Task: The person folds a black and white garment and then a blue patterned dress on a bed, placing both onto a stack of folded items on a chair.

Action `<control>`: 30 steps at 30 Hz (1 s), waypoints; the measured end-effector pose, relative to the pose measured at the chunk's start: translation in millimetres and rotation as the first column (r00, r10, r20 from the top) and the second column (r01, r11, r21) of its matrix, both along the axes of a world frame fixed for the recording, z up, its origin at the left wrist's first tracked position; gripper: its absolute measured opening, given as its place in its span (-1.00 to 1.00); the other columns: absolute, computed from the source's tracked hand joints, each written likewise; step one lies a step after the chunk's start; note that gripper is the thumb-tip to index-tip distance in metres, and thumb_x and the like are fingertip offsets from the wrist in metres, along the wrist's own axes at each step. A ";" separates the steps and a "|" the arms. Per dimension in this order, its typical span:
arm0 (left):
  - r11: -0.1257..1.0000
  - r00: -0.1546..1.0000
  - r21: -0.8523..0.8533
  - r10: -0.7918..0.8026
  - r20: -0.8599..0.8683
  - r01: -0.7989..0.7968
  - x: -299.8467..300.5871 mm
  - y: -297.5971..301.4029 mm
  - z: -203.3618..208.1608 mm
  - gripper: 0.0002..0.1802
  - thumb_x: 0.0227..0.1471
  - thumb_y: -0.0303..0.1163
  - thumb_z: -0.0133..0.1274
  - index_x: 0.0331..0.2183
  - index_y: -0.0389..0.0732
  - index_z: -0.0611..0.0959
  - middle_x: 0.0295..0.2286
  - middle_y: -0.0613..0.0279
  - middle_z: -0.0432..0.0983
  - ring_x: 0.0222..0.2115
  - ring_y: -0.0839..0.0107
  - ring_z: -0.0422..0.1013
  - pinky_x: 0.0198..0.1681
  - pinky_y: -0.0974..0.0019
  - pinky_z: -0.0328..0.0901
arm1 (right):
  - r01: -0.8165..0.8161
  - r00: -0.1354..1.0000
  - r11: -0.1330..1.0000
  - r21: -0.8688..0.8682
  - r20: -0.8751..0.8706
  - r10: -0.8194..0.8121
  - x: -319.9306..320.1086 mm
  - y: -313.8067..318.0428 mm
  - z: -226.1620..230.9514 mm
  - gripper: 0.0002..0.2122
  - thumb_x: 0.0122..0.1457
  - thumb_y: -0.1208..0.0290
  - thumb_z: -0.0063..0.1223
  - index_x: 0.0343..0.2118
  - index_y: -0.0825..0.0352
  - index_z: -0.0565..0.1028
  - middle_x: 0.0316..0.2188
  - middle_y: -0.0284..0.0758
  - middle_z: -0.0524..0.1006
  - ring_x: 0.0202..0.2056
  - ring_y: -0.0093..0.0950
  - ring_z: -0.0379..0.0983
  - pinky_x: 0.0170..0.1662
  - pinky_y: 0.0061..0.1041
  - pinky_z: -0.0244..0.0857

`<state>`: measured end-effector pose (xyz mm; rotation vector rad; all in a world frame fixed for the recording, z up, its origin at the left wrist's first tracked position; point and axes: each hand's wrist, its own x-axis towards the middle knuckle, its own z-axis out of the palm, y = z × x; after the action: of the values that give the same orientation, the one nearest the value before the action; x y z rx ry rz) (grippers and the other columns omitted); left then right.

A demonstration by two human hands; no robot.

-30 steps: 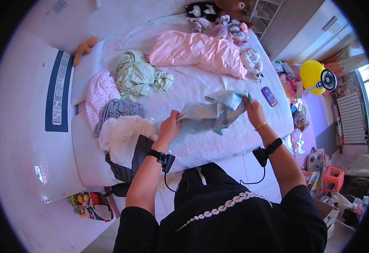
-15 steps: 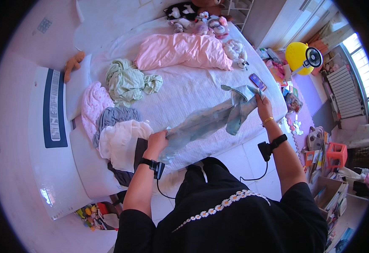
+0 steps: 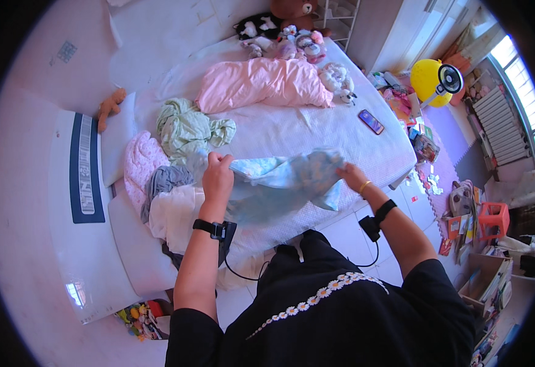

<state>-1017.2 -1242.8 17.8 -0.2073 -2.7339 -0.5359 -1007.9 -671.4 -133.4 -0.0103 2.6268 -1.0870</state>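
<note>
A light blue patterned garment [image 3: 286,183] is stretched between my two hands above the near side of the bed. Its lower part is blurred by motion, and I cannot tell what kind of garment it is. My left hand [image 3: 218,177] is closed on one end, held up near the pile of clothes. Lower on the other side, my right hand [image 3: 354,176] pinches the opposite end. Beside my left hand lie a white cloth [image 3: 173,214], a grey cloth [image 3: 166,183], a pink dotted cloth [image 3: 143,156] and a light green crumpled cloth [image 3: 188,128].
The bed [image 3: 267,131] bears a pink pillow [image 3: 264,85], a phone [image 3: 371,121] and several plush toys [image 3: 289,46] at its far end. A white air conditioner [image 3: 87,251] stands at the left. Right of the bed are a yellow balloon [image 3: 425,76] and a red stool [image 3: 493,220].
My left hand has risen away from me with its end of the blue garment. My right hand has come lower and inward, and the garment now hangs wider, its patterned side showing.
</note>
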 end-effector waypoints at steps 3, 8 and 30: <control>0.994 0.997 0.098 -0.036 -0.070 0.042 -20.9 16.2 23.8 -0.68 0.34 -0.65 0.25 -0.03 -0.04 0.92 0.11 -0.01 0.73 0.05 -0.27 0.79 0.07 -0.26 0.70 | -0.288 0.955 0.957 -0.027 0.065 0.289 9.7 -79.4 6.6 -0.54 0.77 0.02 0.29 0.37 0.33 0.79 0.12 0.16 0.90 0.20 0.23 0.86 0.36 0.11 0.70; 0.860 0.901 0.271 -0.420 -0.108 0.433 -27.5 85.9 70.1 -0.81 0.37 -0.61 0.29 -0.15 -0.08 0.87 0.16 0.12 0.79 -0.02 -0.13 0.83 0.00 -0.18 0.69 | -0.295 0.949 0.952 -0.084 0.089 0.302 5.5 -110.8 71.4 -0.35 0.66 0.19 0.50 0.72 0.09 0.55 0.41 0.08 0.82 0.40 0.17 0.80 0.54 0.06 0.66; 0.715 0.864 0.584 -0.502 0.047 0.384 11.4 179.3 33.5 -0.60 0.55 -0.42 0.42 0.27 -0.23 0.69 0.20 -0.08 0.72 0.05 -0.10 0.82 0.15 -0.08 0.72 | -0.189 0.865 0.972 -0.138 -0.492 0.098 -76.2 -89.9 211.3 -0.54 0.34 0.61 0.34 0.30 0.25 0.70 0.11 0.07 0.88 0.17 0.34 0.80 0.24 0.21 0.68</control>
<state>-1005.8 -1063.5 51.3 -0.7043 -2.5537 -1.5449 -1084.1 -761.4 77.9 -0.5839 2.8702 -1.4174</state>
